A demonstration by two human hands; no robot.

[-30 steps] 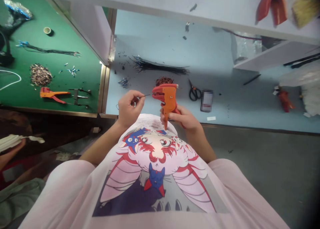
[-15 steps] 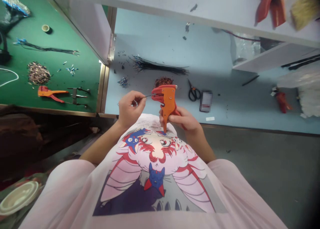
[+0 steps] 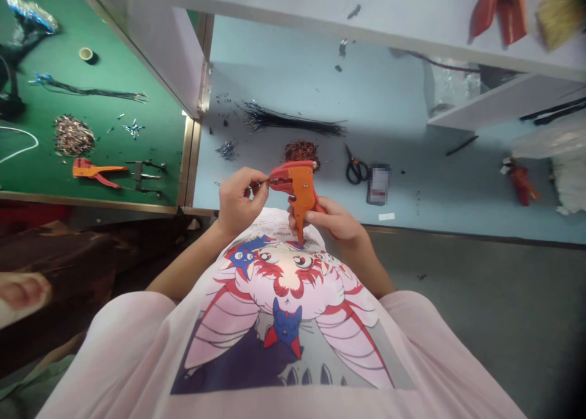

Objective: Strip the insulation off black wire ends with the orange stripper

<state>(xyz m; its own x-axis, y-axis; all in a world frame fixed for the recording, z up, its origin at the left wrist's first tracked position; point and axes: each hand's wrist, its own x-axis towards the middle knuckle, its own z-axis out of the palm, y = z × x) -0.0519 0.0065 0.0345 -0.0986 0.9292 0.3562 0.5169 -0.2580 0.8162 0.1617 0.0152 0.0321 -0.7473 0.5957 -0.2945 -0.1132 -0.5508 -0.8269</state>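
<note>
My right hand (image 3: 336, 218) is closed round the handles of an orange wire stripper (image 3: 295, 188), held upright in front of my chest. The tool's jaws point left. My left hand (image 3: 237, 197) pinches a thin dark wire (image 3: 262, 180), whose end sits at the jaws, the fingertips almost touching the tool. Both hands hover just before the near edge of the light blue table (image 3: 284, 89).
On the blue table lie a bundle of black wires (image 3: 293, 121), a reddish pile of stripped bits (image 3: 301, 149), black scissors (image 3: 354, 169) and a small dark object (image 3: 378, 185). The green table (image 3: 137, 126) at left holds another orange stripper (image 3: 94, 173), a pile of metal terminals (image 3: 73, 136) and wires. Another person's hand (image 3: 21, 291) shows at far left.
The stripper has moved left toward my left hand, so the wire's end is now in the jaws. The gap between hand and tool has closed.
</note>
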